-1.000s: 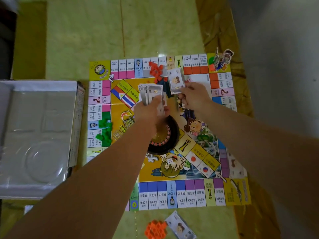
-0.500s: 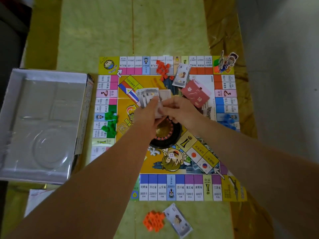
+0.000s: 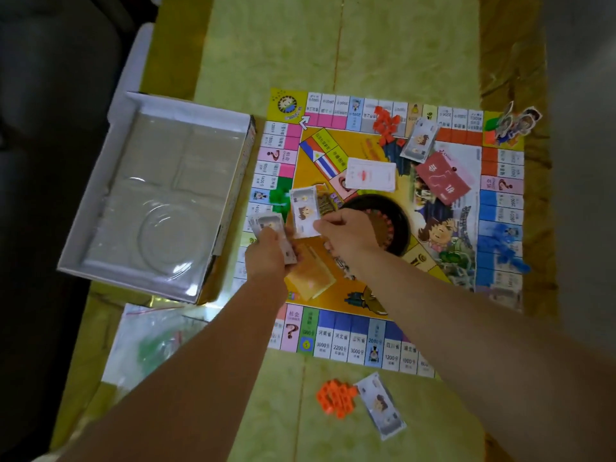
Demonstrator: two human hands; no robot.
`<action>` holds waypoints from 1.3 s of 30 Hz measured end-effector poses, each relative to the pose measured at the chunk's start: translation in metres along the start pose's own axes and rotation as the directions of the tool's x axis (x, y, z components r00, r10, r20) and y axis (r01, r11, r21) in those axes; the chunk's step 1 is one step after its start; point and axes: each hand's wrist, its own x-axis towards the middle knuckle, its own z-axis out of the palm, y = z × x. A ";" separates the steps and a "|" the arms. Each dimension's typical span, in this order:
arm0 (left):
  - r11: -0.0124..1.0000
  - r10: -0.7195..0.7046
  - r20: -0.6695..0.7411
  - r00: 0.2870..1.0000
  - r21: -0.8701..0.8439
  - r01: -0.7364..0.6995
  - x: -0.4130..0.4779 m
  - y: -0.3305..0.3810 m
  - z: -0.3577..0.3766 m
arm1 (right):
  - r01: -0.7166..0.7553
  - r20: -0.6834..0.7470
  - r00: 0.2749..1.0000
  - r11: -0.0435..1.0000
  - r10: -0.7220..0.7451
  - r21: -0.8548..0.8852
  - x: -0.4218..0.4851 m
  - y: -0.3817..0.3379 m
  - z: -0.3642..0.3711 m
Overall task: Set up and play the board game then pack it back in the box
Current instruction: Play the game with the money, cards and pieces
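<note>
Looking down on the table [image 3: 383,45]: the board [image 3: 360,331] is spread flat across it, and the open box [image 3: 100,201] sits just off its left edge, nothing in the moulded tray that I can see. Mid-board is the black wheel [image 3: 390,211], partly under my right wrist.

Both hands are over the board's left half. My left hand [image 3: 266,255] is clenched around the stack of notes [image 3: 266,223], fanned slightly and tipped toward the left edge. My right hand [image 3: 350,235] has crossed over beside it and pinches a single note [image 3: 304,211] by its near end between thumb and fingertips.

Here's what the drop turns on. That note's long axis runs away from me, nearly square to the board's left edge. The green pieces [image 3: 278,196] lie just beyond its far left corner, touching or overlapped; I can't tell which. So the landing spot is left and slightly forward of my grip.

The left hand is nearer but occupied, so I reckon the right carries it. I'd guess a short push leftward and then letting go lands it beside the green, the way notes already lie beside the other colours.
</note>
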 end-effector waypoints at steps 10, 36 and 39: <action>0.991 0.109 0.139 0.984 0.058 -0.118 -0.025 -0.003 -0.040 | 0.298 0.140 0.951 0.939 -0.276 -0.170 -0.037 0.001 0.014; 0.669 -0.185 0.449 0.874 0.709 -0.223 -0.161 -0.142 -0.036 | 0.240 0.445 0.895 0.881 -0.038 -0.407 -0.191 0.126 -0.099; 0.674 -0.264 0.435 0.861 0.722 -0.158 -0.172 -0.155 -0.049 | -0.002 0.380 0.922 0.985 0.068 -0.171 -0.198 0.140 -0.104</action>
